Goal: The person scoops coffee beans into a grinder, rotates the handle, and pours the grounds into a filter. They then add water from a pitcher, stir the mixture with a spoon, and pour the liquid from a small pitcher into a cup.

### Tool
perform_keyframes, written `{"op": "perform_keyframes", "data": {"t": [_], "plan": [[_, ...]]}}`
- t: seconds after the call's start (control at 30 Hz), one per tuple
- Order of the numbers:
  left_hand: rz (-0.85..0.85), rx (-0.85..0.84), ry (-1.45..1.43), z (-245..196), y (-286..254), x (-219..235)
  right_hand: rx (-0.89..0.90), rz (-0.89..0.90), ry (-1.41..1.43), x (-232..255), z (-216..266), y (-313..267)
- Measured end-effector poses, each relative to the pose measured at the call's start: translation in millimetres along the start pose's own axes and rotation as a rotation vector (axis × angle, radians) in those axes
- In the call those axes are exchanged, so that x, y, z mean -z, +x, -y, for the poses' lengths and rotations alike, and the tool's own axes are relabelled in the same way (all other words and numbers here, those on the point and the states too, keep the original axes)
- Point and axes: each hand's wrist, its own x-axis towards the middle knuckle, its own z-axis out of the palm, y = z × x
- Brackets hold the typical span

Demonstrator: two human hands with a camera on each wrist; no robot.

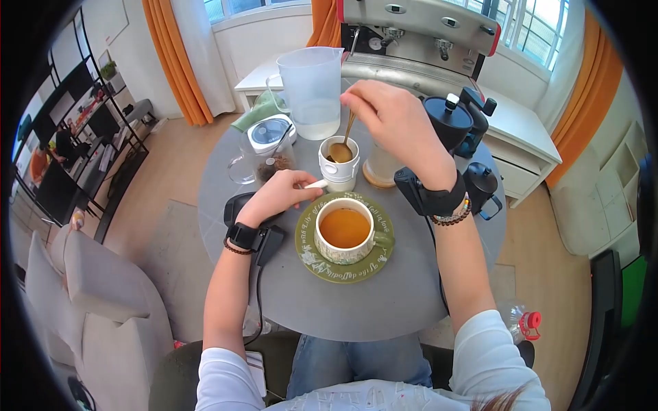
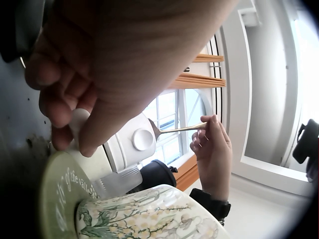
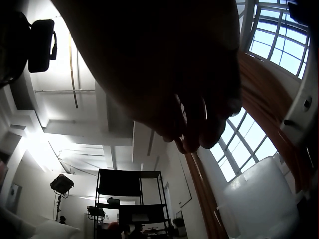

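Observation:
My right hand (image 1: 401, 123) pinches the handle of a gold spoon (image 1: 339, 151), whose bowl is at the mouth of a small white cup (image 1: 340, 171). My left hand (image 1: 281, 195) pinches the short white handle (image 1: 317, 184) at the cup's lower part. In the left wrist view, my left thumb and fingers close round that handle (image 2: 80, 124), and the right hand (image 2: 213, 154) holds the spoon (image 2: 182, 129) above. Just in front, a floral mug (image 1: 345, 252) of orange-brown liquid stands on a green saucer (image 1: 345, 273). The spoon is out of sight in the right wrist view.
Behind the cup stands a clear pitcher (image 1: 310, 89) of water. To its left are a white scale (image 1: 271, 133) and a glass jug (image 1: 273, 164) with dark contents. A black grinder (image 1: 447, 120) and a small black pot (image 1: 481, 181) stand right, on the round grey table (image 1: 349, 308).

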Motion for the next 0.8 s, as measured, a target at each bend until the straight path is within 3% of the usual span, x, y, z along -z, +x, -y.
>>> {"op": "perform_keyframes", "data": {"t": [0.33,0.53,0.8], "plan": [[0.003,-0.024,0.019,3,1,-1,0.058,0.179,0.116,-22,-4,-6],[0.050,0.035,-0.045,-5,0,2,0.042,0.117,0.032,-29,-8,-8],[0.032,-0.037,0.053,2,1,1,-0.094,0.163,-0.076,-22,-4,-6]]}}
